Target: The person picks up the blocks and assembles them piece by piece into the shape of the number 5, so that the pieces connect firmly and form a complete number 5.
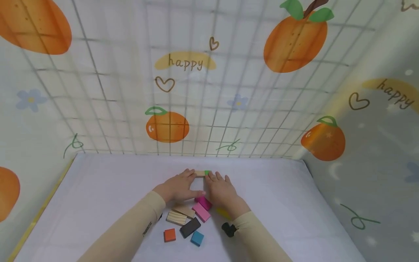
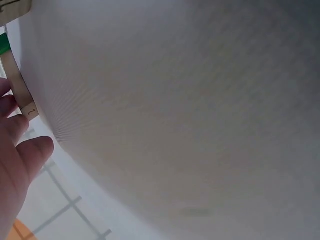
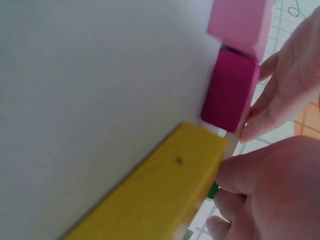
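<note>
My left hand [image 1: 180, 186] reaches out flat, its fingertips at the left end of a plain wooden block [image 1: 200, 174] near the back of the table. The thumb points right, over the nearer blocks. A green block [image 1: 207, 173] adjoins the wood's right end, and the fingers of my right hand [image 1: 223, 191] extend to it, partly hiding it. Seen from the left wrist, the wood and green pieces form one straight line, and a small mark shows on the wood's end. Just nearer me, a magenta block [image 1: 203, 202] lies between the hands. Under the right wrist is a yellow block [image 3: 165, 185].
Close in front lie a pink block [image 1: 201, 212], a ridged wooden block [image 1: 176, 217], another wooden block [image 1: 184, 210], a black block [image 1: 190, 227], an orange-red block [image 1: 170, 235] and a blue block [image 1: 197, 238]. A printed curtain [image 1: 196, 98] hangs behind the white table [image 1: 278, 203].
</note>
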A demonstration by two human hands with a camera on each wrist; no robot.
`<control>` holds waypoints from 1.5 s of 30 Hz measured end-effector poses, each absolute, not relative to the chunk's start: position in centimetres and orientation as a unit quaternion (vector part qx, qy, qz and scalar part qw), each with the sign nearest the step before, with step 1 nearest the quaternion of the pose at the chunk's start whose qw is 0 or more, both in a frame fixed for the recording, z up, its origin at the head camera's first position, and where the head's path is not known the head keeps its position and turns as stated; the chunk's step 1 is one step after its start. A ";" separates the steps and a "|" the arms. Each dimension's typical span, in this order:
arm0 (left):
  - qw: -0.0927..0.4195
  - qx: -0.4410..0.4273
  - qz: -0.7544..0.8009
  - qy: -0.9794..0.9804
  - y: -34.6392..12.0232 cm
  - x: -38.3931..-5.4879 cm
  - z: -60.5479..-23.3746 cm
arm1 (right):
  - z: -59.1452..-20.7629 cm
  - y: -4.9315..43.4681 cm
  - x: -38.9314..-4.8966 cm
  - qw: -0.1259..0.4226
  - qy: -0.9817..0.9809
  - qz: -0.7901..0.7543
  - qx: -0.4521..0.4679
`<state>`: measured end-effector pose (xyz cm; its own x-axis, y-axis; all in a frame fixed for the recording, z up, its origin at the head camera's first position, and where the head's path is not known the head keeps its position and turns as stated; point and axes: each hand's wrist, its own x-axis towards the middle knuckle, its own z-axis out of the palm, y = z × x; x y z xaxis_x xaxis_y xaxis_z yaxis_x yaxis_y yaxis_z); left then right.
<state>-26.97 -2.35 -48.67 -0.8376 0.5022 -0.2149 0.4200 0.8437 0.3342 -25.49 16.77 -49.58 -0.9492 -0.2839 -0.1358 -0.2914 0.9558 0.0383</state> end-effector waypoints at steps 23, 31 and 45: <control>0.144 0.234 0.102 0.956 -1.9 -26.5 -48.7 | -49.8 17.0 -25.7 0.071 0.987 0.023 -0.139; 0.132 0.235 0.094 0.959 -2.0 -26.6 -49.1 | -49.6 17.0 -25.5 0.079 0.987 0.008 -0.140; 0.125 0.240 0.093 0.958 -2.1 -26.4 -49.0 | -49.6 17.1 -25.2 0.073 0.985 0.002 -0.154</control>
